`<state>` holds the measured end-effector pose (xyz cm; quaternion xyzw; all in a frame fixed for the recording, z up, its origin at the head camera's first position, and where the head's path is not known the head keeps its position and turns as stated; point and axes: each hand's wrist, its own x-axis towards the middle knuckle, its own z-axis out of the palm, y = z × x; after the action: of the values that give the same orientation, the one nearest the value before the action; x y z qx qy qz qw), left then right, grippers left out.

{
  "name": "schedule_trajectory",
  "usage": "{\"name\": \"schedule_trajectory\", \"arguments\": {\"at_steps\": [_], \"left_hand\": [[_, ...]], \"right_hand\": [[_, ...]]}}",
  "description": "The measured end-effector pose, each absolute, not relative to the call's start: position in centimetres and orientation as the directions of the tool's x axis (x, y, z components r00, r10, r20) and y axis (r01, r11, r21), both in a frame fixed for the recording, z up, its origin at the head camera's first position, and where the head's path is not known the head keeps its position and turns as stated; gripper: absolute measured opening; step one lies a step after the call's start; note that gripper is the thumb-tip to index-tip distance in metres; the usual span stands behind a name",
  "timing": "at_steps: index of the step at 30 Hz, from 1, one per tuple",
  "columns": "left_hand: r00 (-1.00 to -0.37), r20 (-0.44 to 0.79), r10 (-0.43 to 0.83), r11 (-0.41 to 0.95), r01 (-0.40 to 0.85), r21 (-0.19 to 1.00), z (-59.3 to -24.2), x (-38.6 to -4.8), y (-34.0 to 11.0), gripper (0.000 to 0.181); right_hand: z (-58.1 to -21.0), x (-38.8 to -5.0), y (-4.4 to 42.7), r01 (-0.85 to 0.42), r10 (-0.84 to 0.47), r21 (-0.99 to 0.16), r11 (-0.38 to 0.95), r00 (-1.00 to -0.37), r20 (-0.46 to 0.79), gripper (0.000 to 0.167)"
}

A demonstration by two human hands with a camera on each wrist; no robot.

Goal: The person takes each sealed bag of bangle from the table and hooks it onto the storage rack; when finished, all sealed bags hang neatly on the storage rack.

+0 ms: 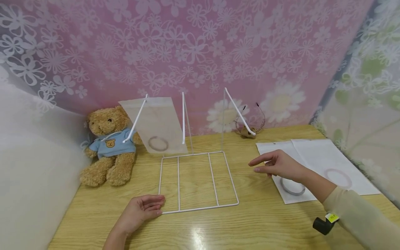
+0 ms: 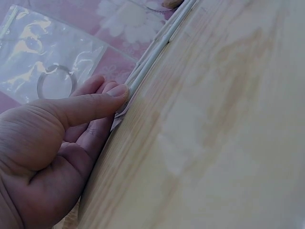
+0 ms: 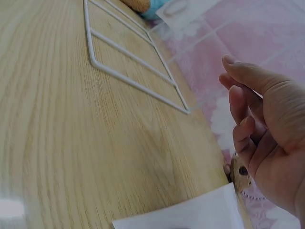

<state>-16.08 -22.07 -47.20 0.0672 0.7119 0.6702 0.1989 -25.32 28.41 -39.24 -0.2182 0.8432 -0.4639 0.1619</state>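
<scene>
White wire rack [image 1: 200,209]: standing on the worktop [image 1: 256,222], base flat, before the seated position of the two arms. Three prongs project forward from its upright back.

Left hand [image 1: 139,210]: at the rack's front left corner. Thumb and fingers pinch the wire there; the left wrist view confirms the thumb on the rod.

Right hand [image 1: 285,166]: raised to the right of the rack, well apart from it. Fingers loosely bent, grasping nothing.

Hanging bag [image 1: 159,118]: pale, suspended from the rack's leftmost prong through its upper edge, slightly tilted. A ring-shaped item [image 1: 157,150] shows near its bottom.

To the right of the rack, two white bags lie flat, overlapping. The left bag [image 1: 309,195] contains a grey ring [image 1: 293,193]; the right bag [image 1: 325,152] shows a fainter, pinkish ring [image 1: 334,169].

Left of the rack: a brown teddy bear [image 1: 109,142], seated, in a blue hooded top with a bear's face on the chest.

Behind the rack, to the right: a headband [image 1: 248,132] with a brown ornament. Beyond everything, a pink floral cloth [image 1: 193,52].

The right sleeve [image 1: 359,205] carries a black device [image 1: 323,226] with a yellow label.
</scene>
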Motion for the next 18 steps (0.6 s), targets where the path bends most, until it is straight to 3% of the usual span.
{"name": "schedule_trajectory", "arguments": {"at_steps": [9, 18], "left_hand": [[-0.919, -0.192, 0.345, 0.097, -0.168, 0.981, -47.3, -15.7, -22.1, 0.056], [-0.919, -0.192, 0.345, 0.089, -0.172, 0.981, -47.3, -16.2, -22.2, 0.055]], "right_hand": [[-40.4, -26.9, 30.3, -0.16, -0.468, -0.863, 0.479, -0.878, -0.097, 0.035], [-41.5, -29.6, 32.9, -0.125, -0.389, -0.803, 0.583, -0.911, -0.14, 0.04]]}}
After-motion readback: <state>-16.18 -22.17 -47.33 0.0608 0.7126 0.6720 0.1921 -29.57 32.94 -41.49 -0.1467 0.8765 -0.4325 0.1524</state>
